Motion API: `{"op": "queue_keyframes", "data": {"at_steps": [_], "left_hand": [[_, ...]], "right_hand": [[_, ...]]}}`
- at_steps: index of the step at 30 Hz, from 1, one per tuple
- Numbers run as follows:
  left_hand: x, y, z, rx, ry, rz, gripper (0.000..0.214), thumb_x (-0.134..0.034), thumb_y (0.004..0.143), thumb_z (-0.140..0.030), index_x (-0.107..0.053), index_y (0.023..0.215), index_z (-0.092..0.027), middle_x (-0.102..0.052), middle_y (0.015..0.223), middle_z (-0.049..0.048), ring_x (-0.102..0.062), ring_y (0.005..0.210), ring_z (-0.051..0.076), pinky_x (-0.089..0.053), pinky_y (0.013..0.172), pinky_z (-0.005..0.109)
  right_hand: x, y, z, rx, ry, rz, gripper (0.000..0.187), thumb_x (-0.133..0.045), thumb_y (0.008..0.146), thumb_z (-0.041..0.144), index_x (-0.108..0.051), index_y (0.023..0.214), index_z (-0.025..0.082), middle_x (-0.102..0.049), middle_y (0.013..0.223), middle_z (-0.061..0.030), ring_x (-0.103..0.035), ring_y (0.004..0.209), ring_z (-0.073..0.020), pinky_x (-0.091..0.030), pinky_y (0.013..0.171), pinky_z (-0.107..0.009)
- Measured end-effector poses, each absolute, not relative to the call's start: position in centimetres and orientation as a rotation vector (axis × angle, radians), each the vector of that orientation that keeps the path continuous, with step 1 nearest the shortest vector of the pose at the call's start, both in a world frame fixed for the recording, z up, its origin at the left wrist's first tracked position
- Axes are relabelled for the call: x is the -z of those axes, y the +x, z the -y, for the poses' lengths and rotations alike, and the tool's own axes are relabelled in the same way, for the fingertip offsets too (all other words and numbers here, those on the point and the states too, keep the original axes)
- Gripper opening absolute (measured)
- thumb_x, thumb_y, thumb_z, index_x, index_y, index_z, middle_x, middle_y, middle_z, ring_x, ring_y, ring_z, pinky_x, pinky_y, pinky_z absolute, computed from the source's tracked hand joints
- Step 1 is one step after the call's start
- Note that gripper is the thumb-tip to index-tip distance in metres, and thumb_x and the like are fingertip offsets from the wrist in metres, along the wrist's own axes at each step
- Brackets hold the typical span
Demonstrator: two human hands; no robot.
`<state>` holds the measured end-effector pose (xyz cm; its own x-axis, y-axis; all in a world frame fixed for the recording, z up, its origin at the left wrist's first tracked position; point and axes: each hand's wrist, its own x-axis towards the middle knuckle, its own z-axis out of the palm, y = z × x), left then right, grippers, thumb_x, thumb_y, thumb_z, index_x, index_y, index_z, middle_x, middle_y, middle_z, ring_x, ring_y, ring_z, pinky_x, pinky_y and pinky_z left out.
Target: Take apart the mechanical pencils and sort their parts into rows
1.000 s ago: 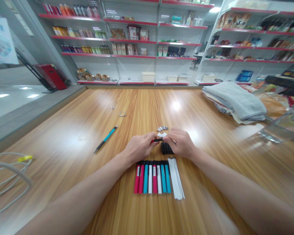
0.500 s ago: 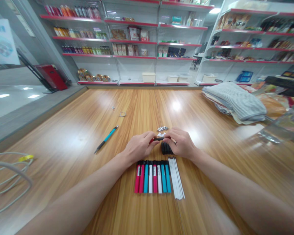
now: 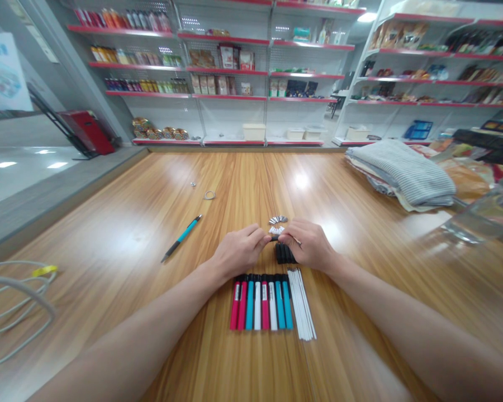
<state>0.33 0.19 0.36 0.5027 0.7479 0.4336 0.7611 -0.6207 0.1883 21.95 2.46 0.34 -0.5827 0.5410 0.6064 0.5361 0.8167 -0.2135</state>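
My left hand [image 3: 238,251] and my right hand [image 3: 308,244] meet at the table's middle, both pinched on one pen part [image 3: 274,238], a small black piece with its red body hidden in the left fingers. Just beneath them lies a cluster of black pen grips [image 3: 285,254]. Small silver tips [image 3: 278,219] and white bits sit just beyond the fingers. Nearer to me lies a row of red, teal and white pen barrels [image 3: 260,304], with a bundle of white refills [image 3: 302,304] on its right.
A finished teal pen [image 3: 181,237] lies to the left on the wooden table [image 3: 151,212]. A ring [image 3: 209,195] lies farther back. Folded cloths [image 3: 406,173] sit at right, a clear container [image 3: 486,218] beyond them, grey cable [image 3: 12,301] at left. Store shelves line the back.
My hands have closed together: the red part seen between them earlier is now covered by my left fingers, and only a short black piece shows.
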Motion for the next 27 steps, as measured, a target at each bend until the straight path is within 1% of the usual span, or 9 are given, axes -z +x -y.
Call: {"op": "queue_keyframes", "data": {"at_steps": [4,7,10,13,16,20,21,25,27], "left_hand": [[-0.15,0.23,-0.28,0.856,-2.732,1.346,0.026,-0.039,0.095,-0.038,-0.055,0.090,-0.018,-0.059,0.084,0.0031,-0.057,0.072,0.013,-0.042,0.062,0.024],[0.13,0.16,-0.42,0.934,-2.718,1.384,0.023,-0.045,0.092,-0.041,-0.052,0.096,-0.019,-0.062,0.087,0.0028,-0.059,0.074,0.015,-0.043,0.062,0.025],[0.26,0.16,-0.49,0.935,-2.711,1.398,0.021,-0.046,0.092,-0.040,-0.050,0.098,-0.019,-0.062,0.088,0.0026,-0.060,0.074,0.015,-0.042,0.061,0.025],[0.09,0.23,-0.41,0.918,-2.724,1.369,0.019,-0.046,0.093,-0.038,-0.050,0.098,-0.020,-0.061,0.090,0.0023,-0.059,0.076,0.015,-0.042,0.061,0.024],[-0.18,0.29,-0.28,0.873,-2.726,1.349,0.021,-0.042,0.094,-0.038,-0.052,0.093,-0.020,-0.059,0.087,0.0022,-0.057,0.074,0.014,-0.041,0.061,0.024],[-0.25,0.23,-0.30,0.803,-2.708,1.340,0.031,-0.033,0.097,-0.034,-0.053,0.079,-0.018,-0.055,0.080,0.0026,-0.053,0.066,0.012,-0.039,0.058,0.023],[-0.20,0.21,-0.33,0.819,-2.707,1.343,0.030,-0.034,0.097,-0.035,-0.053,0.080,-0.018,-0.056,0.080,0.0027,-0.053,0.067,0.012,-0.039,0.058,0.023],[0.03,0.17,-0.46,0.921,-2.721,1.384,0.021,-0.043,0.094,-0.038,-0.051,0.096,-0.019,-0.060,0.087,0.0030,-0.057,0.073,0.014,-0.042,0.062,0.025],[0.03,0.18,-0.47,0.935,-2.714,1.414,0.020,-0.044,0.093,-0.038,-0.050,0.098,-0.020,-0.061,0.090,0.0032,-0.058,0.075,0.015,-0.043,0.063,0.025]], "right_hand": [[-0.60,21.93,-2.32,-0.017,-0.781,2.286,0.017,-0.048,0.092,0.028,-0.058,0.082,0.017,-0.060,0.076,-0.0055,-0.052,0.075,-0.0166,-0.040,0.068,-0.029],[-0.82,22.01,-2.19,-0.035,-0.782,2.277,0.013,-0.050,0.090,0.027,-0.057,0.085,0.017,-0.061,0.080,-0.0056,-0.053,0.076,-0.0166,-0.041,0.069,-0.029],[-0.84,22.10,-2.16,-0.056,-0.797,2.298,0.012,-0.052,0.089,0.028,-0.057,0.087,0.017,-0.061,0.080,-0.0053,-0.053,0.077,-0.0167,-0.041,0.069,-0.029],[-0.67,22.09,-2.29,-0.042,-0.802,2.317,0.017,-0.048,0.091,0.028,-0.057,0.081,0.017,-0.060,0.076,-0.0048,-0.052,0.074,-0.0162,-0.039,0.067,-0.029],[-0.46,22.04,-2.49,-0.004,-0.791,2.310,0.022,-0.044,0.093,0.025,-0.057,0.077,0.017,-0.059,0.074,-0.0051,-0.051,0.072,-0.0159,-0.039,0.066,-0.029],[-0.41,22.05,-2.59,-0.016,-0.762,2.293,0.016,-0.047,0.092,0.024,-0.059,0.083,0.017,-0.061,0.076,-0.0052,-0.052,0.074,-0.0163,-0.040,0.068,-0.029],[-0.45,22.06,-2.57,-0.020,-0.760,2.284,0.015,-0.048,0.091,0.025,-0.059,0.084,0.017,-0.061,0.077,-0.0052,-0.052,0.074,-0.0165,-0.040,0.068,-0.029],[-0.69,22.06,-2.39,-0.045,-0.758,2.251,0.013,-0.049,0.090,0.026,-0.059,0.086,0.018,-0.062,0.078,-0.0056,-0.053,0.074,-0.0172,-0.042,0.069,-0.030],[-0.68,22.12,-2.44,-0.057,-0.775,2.230,0.013,-0.050,0.090,0.026,-0.060,0.087,0.019,-0.063,0.079,-0.0060,-0.054,0.075,-0.0176,-0.043,0.070,-0.031]]}}
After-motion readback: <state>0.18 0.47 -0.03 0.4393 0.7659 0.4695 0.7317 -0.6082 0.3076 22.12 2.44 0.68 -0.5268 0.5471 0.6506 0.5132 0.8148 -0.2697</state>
